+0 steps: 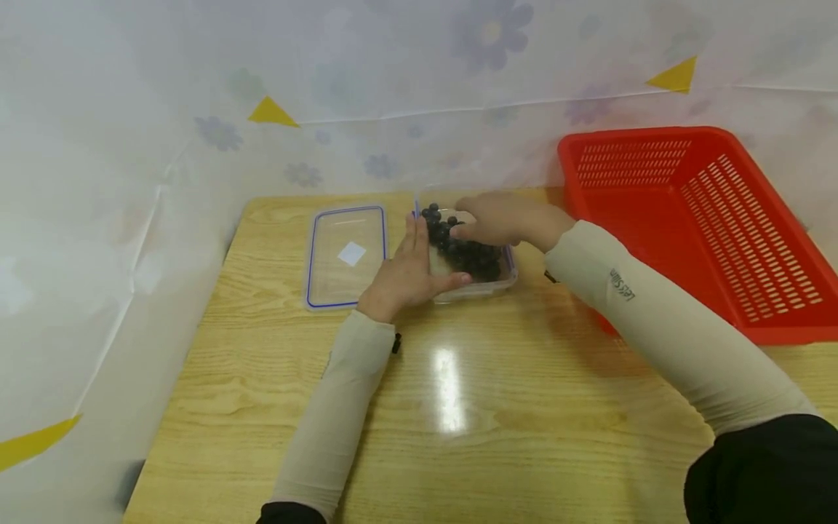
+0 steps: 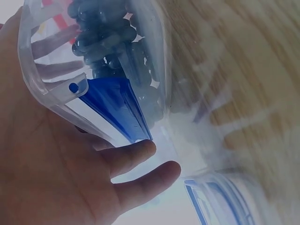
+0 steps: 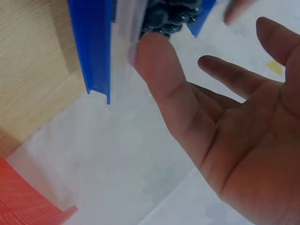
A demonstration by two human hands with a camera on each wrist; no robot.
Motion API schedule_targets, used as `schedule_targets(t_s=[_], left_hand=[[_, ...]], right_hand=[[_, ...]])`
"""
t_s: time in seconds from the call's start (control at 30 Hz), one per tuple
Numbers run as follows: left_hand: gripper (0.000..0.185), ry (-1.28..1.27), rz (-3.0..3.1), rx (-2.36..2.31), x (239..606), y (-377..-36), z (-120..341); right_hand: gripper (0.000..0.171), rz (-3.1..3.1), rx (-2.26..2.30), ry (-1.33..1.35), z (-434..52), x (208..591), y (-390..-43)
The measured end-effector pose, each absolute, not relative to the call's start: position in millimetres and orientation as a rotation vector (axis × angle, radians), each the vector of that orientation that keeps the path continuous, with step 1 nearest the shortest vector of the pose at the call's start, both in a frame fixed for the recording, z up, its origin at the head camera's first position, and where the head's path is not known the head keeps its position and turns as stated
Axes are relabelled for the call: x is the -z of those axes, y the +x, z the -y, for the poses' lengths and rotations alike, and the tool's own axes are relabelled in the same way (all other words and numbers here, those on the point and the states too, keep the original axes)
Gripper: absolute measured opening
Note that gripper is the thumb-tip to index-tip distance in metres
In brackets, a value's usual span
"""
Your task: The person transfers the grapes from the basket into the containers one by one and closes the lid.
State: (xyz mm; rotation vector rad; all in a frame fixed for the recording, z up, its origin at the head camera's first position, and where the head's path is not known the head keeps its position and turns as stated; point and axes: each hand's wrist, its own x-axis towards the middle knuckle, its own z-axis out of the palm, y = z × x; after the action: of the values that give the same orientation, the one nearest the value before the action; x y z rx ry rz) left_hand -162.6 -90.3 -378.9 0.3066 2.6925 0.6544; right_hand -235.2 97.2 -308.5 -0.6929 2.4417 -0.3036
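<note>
At the far edge of the wooden table (image 1: 458,407), a clear container (image 1: 487,290) filled with dark berries (image 1: 468,255) is braced between two hands. The left hand (image 1: 407,273) is laid flat against the container's left wall, fingers straight and pressed together, the thumb stretched along its near rim. The right hand (image 1: 500,218) is held over the berries from the container's right; its fingers are spread and relaxed in the right wrist view, the thumb resting by the container's edge, though whether any berry is pinched cannot be told. The lid (image 1: 345,255) lies flat just left of the container, a white sticker at its middle with no legible writing. A red basket (image 1: 694,218) stands to the container's right, apart from it.

A sideways push from the flat left hand could slide or tip the container, and berries could be spilled over the rim and rolled across the table. Berries could also be squashed by the reaching fingers. On the right sleeve (image 1: 622,285), print reading roughly "Let's Slim" is seen
</note>
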Motion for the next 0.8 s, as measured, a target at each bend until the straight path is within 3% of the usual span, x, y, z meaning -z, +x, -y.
schedule_targets(t_s=[0.37, 0.8], left_hand=[[0.110, 0.346, -2.742, -0.663, 375.4, -161.5, 94.5], [0.080, 0.331, -2.885, -0.773, 366.5, -158.3, 147.4]], right_hand=[[0.061, -2.597, 0.415, -0.746, -97.1, 281.0, -220.2], [0.049, -2.647, 0.800, -0.802, -56.8, 303.0, -198.0]])
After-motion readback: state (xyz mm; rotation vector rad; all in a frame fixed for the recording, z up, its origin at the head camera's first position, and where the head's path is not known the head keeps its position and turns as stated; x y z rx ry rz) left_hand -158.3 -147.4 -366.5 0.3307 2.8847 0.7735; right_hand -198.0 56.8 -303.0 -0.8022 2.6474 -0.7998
